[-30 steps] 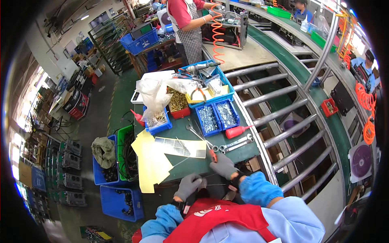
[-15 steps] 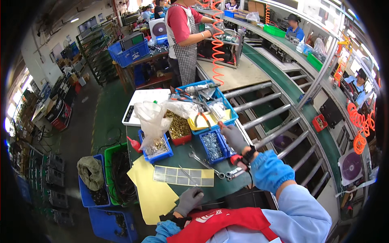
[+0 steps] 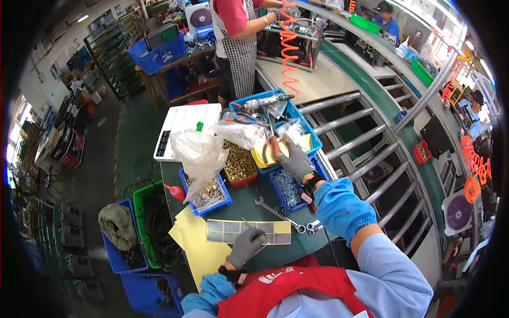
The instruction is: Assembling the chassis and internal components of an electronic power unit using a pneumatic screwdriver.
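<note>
My gloved right hand [image 3: 295, 161] closes on the red-handled pliers [image 3: 274, 144] at the near side of a blue tool tray [image 3: 314, 139]. Beside them lie pliers with black and orange handles [image 3: 264, 152] on yellow paper. A pistol-shaped air tool [image 3: 268, 101] rests across the tray's far end. Lower down, my gloved left hand [image 3: 247, 247] curls over a thin metal tool [image 3: 248, 223], its fingertips partly hidden. Beneath that hand is a strip of grey rectangular labels [image 3: 216, 231], overlapping yellow sheets [image 3: 208, 261]. Two wrenches lie to the right, one an open-end wrench [image 3: 275, 212].
A red bin of brass fittings [image 3: 238, 167] stands between blue bins of screws [image 3: 288, 191] and long fasteners [image 3: 209, 197]. A plastic bag [image 3: 196, 153] droops over one bin. Metal rollers [image 3: 352, 151] run along the right. Another person [image 3: 236, 53] works beyond, near a coiled orange hose [image 3: 289, 53].
My right hand has moved left and farther away to the pliers, whose handles now point more toward me. My left hand has moved up onto the thin metal tool. The view has shifted slightly.
</note>
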`<move>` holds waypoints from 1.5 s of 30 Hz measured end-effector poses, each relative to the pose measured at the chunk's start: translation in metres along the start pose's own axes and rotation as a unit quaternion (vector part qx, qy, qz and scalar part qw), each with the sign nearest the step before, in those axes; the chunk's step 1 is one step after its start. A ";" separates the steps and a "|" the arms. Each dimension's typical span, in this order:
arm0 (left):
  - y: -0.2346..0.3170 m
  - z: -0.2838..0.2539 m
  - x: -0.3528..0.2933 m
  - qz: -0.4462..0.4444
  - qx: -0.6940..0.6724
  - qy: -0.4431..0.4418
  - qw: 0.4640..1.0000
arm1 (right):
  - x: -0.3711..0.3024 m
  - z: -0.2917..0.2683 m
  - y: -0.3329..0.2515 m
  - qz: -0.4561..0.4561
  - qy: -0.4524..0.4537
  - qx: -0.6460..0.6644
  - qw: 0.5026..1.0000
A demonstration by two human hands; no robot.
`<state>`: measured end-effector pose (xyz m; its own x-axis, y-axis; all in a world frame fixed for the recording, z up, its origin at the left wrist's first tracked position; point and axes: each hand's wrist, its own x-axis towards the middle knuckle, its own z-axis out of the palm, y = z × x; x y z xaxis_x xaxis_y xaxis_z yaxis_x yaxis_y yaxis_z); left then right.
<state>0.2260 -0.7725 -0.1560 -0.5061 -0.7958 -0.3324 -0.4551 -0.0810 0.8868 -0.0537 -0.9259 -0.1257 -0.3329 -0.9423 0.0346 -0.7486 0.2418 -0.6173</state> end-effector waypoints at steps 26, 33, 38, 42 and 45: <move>0.071 -0.200 0.103 0.010 -0.158 0.456 0.876 | 0.001 0.038 -0.063 -0.189 -0.104 0.104 0.971; 0.136 -0.228 0.063 0.106 -0.160 0.450 0.872 | 0.003 0.034 -0.110 -0.169 -0.130 0.318 0.924; 0.176 -0.226 0.036 0.161 -0.247 0.507 0.810 | 0.002 0.036 -0.140 -0.156 -0.231 0.296 0.914; 0.193 -0.229 0.016 0.185 -0.237 0.532 0.792 | -0.025 0.084 -0.168 -0.282 -0.255 0.102 0.919; 0.196 -0.247 0.008 0.206 -0.107 0.615 0.754 | -0.047 0.118 -0.183 -0.368 -0.203 0.039 0.907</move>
<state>0.3140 -0.9429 0.0946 0.5496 -0.7238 0.4173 -0.2489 0.3350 0.9087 0.1667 -0.9527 -0.1065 0.4905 -0.8532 0.1774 -0.6338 -0.4890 -0.5993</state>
